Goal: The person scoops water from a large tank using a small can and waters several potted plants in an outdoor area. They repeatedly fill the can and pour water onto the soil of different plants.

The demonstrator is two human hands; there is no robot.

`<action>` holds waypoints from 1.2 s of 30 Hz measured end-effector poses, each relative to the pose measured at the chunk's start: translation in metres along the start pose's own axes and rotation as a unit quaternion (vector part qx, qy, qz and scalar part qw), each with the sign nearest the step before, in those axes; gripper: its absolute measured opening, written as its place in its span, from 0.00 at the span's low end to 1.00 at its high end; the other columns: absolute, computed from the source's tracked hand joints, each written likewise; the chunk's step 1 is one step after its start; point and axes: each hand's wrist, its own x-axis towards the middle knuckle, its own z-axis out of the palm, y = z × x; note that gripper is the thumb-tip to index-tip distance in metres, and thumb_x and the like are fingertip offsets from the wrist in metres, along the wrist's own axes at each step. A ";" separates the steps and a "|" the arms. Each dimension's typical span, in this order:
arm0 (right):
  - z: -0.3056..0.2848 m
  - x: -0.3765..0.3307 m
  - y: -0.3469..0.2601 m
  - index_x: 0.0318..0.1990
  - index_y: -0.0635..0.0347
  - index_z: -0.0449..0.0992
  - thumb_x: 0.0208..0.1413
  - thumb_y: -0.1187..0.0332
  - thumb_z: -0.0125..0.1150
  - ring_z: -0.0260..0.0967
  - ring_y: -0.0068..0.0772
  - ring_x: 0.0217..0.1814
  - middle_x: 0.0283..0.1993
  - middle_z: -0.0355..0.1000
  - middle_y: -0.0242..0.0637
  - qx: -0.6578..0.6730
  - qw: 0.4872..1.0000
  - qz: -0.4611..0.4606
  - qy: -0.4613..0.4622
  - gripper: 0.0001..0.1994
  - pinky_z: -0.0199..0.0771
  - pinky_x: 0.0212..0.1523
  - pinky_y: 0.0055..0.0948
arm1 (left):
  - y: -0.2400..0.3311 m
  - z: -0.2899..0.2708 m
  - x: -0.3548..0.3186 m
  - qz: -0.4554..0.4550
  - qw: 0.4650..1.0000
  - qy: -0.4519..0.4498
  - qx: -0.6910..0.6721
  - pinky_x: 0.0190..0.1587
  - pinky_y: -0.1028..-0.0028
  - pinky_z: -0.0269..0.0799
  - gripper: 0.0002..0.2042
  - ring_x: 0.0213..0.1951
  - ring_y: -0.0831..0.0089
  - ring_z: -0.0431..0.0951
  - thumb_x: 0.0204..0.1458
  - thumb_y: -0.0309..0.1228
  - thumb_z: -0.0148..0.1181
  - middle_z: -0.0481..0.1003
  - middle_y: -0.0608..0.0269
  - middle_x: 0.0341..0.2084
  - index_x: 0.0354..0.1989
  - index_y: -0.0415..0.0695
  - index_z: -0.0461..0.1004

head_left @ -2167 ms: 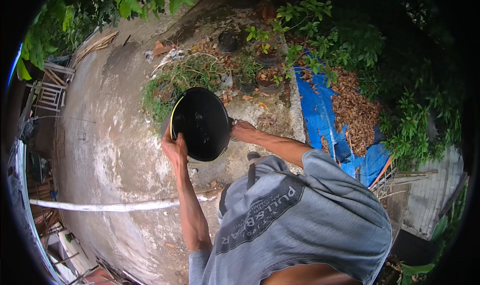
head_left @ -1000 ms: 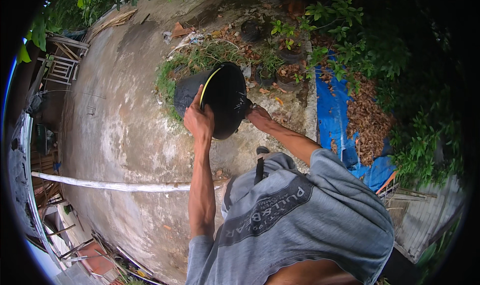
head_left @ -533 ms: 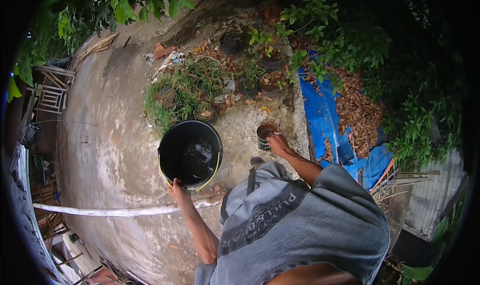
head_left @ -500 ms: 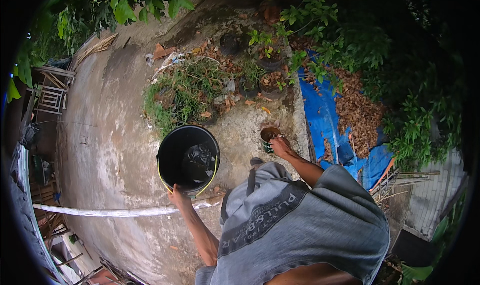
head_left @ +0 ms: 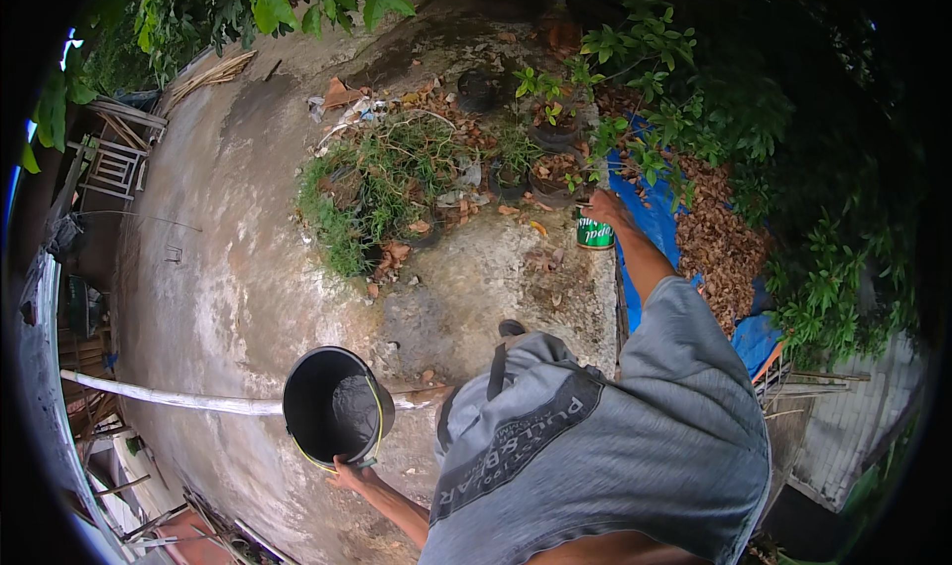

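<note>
Two hands are apart now: the bucket (head_left: 335,406), raised and tipped a moment ago, has been lowered and hangs upright from the left hand (head_left: 347,474), closed on its yellow-edged rim. It is round, black plastic, dark inside. The right hand (head_left: 605,208) is stretched forward, gripping a green can (head_left: 594,233) over rough concrete.

- The scene is viewed from a single head-worn fisheye camera, aimed steeply down over the grey shirt (head_left: 605,456).
- The concrete ground (head_left: 228,267) is seen well beyond the shirt; plants (head_left: 397,183) are placed above it.
</note>
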 end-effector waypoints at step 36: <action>0.130 -0.052 0.027 0.22 0.64 0.71 0.59 0.51 0.56 0.63 0.36 0.20 0.17 0.63 0.40 0.029 0.999 -0.036 0.008 0.23 0.62 0.27 0.44 | -0.018 -0.007 -0.041 -0.040 0.993 0.043 -0.105 0.35 0.60 0.74 0.05 0.31 0.59 0.73 0.43 0.22 0.54 0.71 0.52 0.28 0.27 0.32 0.68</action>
